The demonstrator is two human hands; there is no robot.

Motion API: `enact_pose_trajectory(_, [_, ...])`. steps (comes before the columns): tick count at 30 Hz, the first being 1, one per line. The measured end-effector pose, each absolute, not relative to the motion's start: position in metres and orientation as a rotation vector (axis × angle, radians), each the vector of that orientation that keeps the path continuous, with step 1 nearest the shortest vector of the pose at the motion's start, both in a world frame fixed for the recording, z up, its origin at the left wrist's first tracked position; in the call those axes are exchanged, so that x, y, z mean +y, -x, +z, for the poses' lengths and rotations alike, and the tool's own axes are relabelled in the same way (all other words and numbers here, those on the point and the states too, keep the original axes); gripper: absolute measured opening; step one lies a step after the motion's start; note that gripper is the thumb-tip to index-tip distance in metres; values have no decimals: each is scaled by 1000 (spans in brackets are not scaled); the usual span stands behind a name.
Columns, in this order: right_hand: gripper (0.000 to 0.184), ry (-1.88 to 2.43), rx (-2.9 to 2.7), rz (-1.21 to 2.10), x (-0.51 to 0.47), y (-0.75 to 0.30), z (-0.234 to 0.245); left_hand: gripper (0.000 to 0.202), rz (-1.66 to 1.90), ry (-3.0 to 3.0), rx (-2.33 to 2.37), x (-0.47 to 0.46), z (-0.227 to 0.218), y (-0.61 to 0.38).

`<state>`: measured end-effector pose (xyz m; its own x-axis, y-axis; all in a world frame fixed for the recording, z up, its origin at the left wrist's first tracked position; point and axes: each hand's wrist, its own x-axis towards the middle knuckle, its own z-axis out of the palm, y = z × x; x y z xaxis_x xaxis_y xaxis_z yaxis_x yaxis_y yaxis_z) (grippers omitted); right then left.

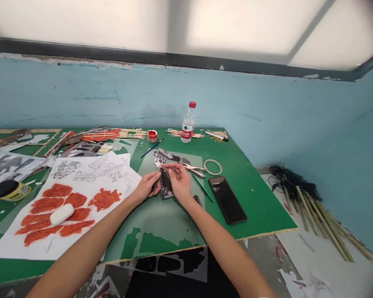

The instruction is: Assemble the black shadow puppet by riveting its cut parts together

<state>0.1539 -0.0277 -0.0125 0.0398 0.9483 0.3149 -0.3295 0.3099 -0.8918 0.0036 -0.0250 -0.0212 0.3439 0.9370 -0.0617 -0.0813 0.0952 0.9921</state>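
Note:
My left hand (pixel 148 185) and my right hand (pixel 179 181) meet over a black patterned cut-out piece (pixel 166 186) that lies on a clear sheet on the green board (pixel 251 194). Both hands pinch this piece, left fingers at its left edge, right fingers across its top. Just behind it lies a black and white cut-out head (pixel 162 157). Scissors (pixel 193 167) sit right of my right hand, beside a ring of tape (pixel 212 167). A green-handled tool (pixel 202 187) lies along my right wrist.
A black phone (pixel 227 199) lies at the right. A water bottle (pixel 188 123), a small red paint pot (pixel 152 135) and a brush (pixel 152 147) stand behind. At the left, white sheets carry red-painted shapes (pixel 54 211) and a white oval object (pixel 62 213). Bamboo sticks (pixel 320 223) lie off the board's right.

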Motion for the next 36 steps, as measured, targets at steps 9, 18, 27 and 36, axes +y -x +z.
enact_pose_trajectory(9, [20, 743, -1080, 1135, -28, -154, -15, 48, 953, -1289, 975, -27, -23, -6])
enact_pose_trajectory(18, [16, 686, -1224, 979, -28, -155, -16, 51, 946, -1450, 995, -29, -29, -9])
enact_pose_trajectory(27, [23, 729, -1492, 940, -32, -152, -23, 44, 925, -1519, 996, -30, -32, -9])
enact_pose_trajectory(36, [27, 759, -1585, 957, -30, -153, -24, 43, 945, -1530, 997, -29, -32, -10])
